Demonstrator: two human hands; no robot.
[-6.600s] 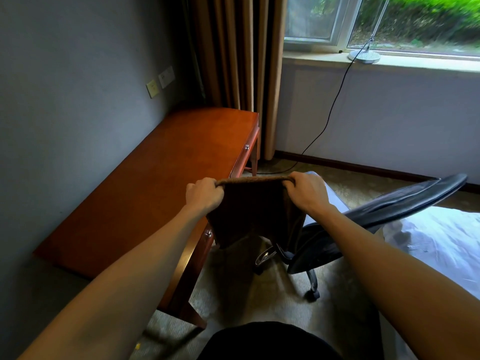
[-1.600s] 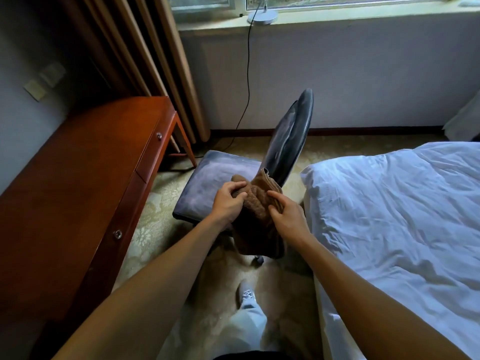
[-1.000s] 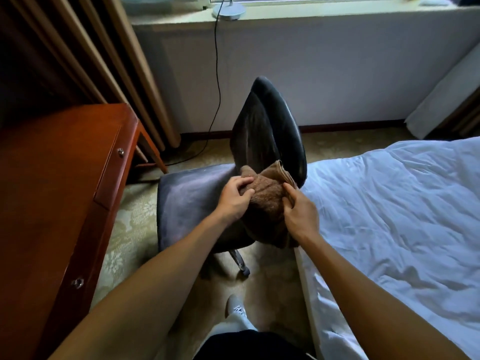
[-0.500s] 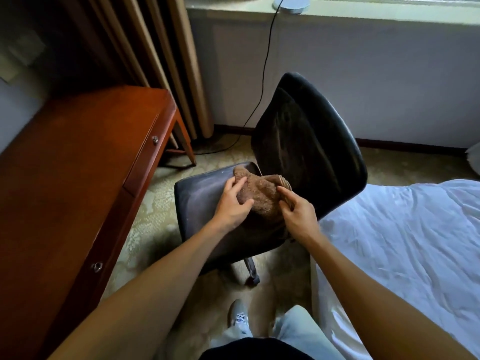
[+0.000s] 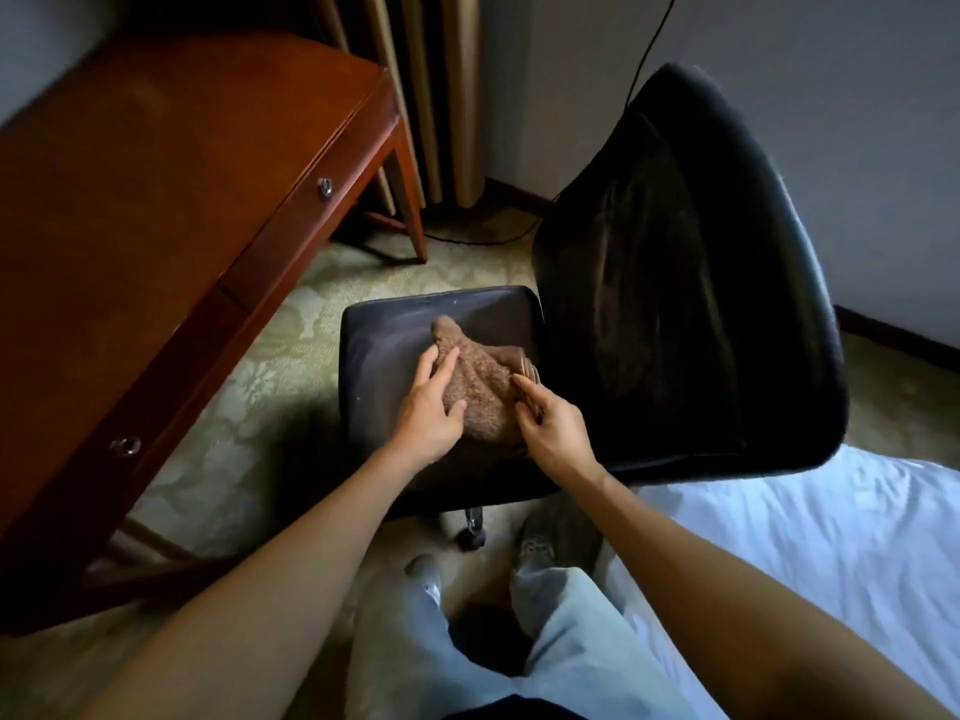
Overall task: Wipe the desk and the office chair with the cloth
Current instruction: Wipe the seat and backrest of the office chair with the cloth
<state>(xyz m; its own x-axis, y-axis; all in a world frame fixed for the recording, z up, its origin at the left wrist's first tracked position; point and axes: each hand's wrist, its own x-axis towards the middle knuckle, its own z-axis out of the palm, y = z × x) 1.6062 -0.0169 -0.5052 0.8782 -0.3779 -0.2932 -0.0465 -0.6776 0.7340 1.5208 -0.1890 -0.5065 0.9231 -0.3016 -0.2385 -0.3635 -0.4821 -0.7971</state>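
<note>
Left hand (image 5: 428,407) fingers spread flat on the brown cloth (image 5: 480,389); right hand (image 5: 553,433) fingers pinch its folded edge. The cloth lies bunched on the office chair (image 5: 675,283) seat (its base mostly hidden). The desk (image 5: 156,210) is cut off left.

both hands (image 5: 493,423) on brown cloth (image 5: 478,387), office chair (image 5: 395,345) seat

Dim room, pale grey wall (image 5: 831,96) at the back with a dark skirting board (image 5: 898,332). Beige pleated curtain (image 5: 441,96) hangs to the floor in the corner. Floor is pale green patterned carpet (image 5: 260,366). Black cable (image 5: 652,39) runs down the wall. White bed sheet (image 5: 831,553), creased, fills the lower right.
</note>
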